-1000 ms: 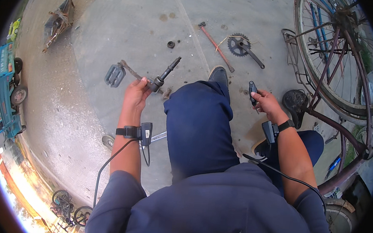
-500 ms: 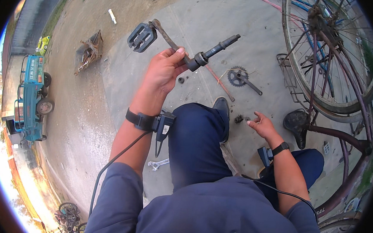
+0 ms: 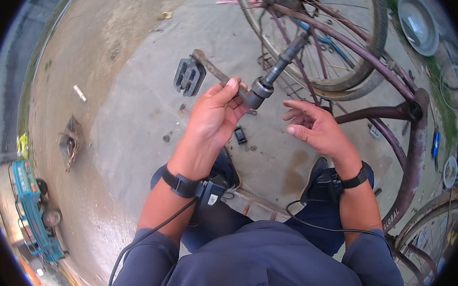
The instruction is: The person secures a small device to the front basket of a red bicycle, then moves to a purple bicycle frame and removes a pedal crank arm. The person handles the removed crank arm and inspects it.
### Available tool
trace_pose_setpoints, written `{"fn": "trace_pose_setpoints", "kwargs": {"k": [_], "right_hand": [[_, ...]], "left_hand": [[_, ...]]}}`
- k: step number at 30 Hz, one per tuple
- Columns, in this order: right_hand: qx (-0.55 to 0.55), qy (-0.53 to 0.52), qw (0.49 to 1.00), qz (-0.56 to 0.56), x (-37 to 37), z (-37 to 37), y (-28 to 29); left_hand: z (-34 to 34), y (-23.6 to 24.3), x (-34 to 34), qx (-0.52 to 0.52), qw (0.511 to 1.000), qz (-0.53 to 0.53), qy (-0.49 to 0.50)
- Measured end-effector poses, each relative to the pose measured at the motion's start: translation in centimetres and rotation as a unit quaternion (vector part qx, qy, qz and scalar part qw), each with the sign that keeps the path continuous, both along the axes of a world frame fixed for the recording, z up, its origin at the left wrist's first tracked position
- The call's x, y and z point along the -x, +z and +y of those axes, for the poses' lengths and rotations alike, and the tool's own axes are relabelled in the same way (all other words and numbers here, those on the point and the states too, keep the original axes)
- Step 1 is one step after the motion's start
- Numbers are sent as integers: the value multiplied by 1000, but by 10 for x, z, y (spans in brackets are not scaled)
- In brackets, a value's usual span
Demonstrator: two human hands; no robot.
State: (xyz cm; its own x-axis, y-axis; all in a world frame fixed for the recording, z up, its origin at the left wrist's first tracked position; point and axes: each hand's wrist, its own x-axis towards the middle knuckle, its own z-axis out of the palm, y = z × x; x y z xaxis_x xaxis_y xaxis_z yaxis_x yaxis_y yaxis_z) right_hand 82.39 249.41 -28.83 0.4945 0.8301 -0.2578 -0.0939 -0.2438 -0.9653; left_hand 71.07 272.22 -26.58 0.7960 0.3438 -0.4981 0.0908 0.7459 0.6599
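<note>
My left hand point(image 3: 218, 110) grips a rusty bicycle crank arm point(image 3: 211, 66) near its axle end. A black pedal point(image 3: 189, 77) hangs from the far end. Out of the near end a greasy dark axle point(image 3: 287, 58) points up and to the right, with a bearing ring point(image 3: 262, 87) around its base. My right hand point(image 3: 320, 129) hovers just right of the crank, apart from it. Its thumb and fingers are spread and slightly bent, with nothing visible between them. Behind it, a maroon bicycle frame point(image 3: 370, 56) leans across the right side, its bottom bracket shell point(image 3: 415, 110) facing me.
A small black block point(image 3: 240, 135) lies on the ground between my feet. Along the right edge are a metal basin point(image 3: 415, 20), a blue-handled tool point(image 3: 435, 144) and a bicycle wheel point(image 3: 432, 231). Far left stand a scrap container point(image 3: 70, 141) and a teal cargo vehicle point(image 3: 37, 212).
My right hand has risen from the small parts on the ground toward the crank. The axle now tilts more steeply upward. My view has turned right, toward the bicycle.
</note>
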Motion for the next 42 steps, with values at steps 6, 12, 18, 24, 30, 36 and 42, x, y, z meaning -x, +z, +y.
{"fn": "trace_pose_setpoints", "kwargs": {"k": [6, 12, 18, 24, 30, 36, 42], "right_hand": [[-4, -68, 997, 36, 0, -43, 2], [7, -115, 993, 14, 26, -90, 7], [49, -140, 988, -38, 32, -111, 12], [-3, -237, 967, -92, 45, -173, 39], [104, -325, 937, -76, 68, -231, 55], [91, -326, 941, 21, 84, -229, 25], [94, -326, 939, 56, 74, -223, 13]], "left_hand": [[-41, -39, -29, 82, 994, 48, -57], [-67, -55, -40, 92, 988, 34, -121], [-68, -30, -24, 73, 989, -5, -125], [-50, 1, -5, 31, 993, -49, -106], [-41, 10, 4, 32, 993, -87, -78], [-63, -7, 17, 64, 993, -72, -74], [-80, -25, 20, 88, 990, -40, -105]]}}
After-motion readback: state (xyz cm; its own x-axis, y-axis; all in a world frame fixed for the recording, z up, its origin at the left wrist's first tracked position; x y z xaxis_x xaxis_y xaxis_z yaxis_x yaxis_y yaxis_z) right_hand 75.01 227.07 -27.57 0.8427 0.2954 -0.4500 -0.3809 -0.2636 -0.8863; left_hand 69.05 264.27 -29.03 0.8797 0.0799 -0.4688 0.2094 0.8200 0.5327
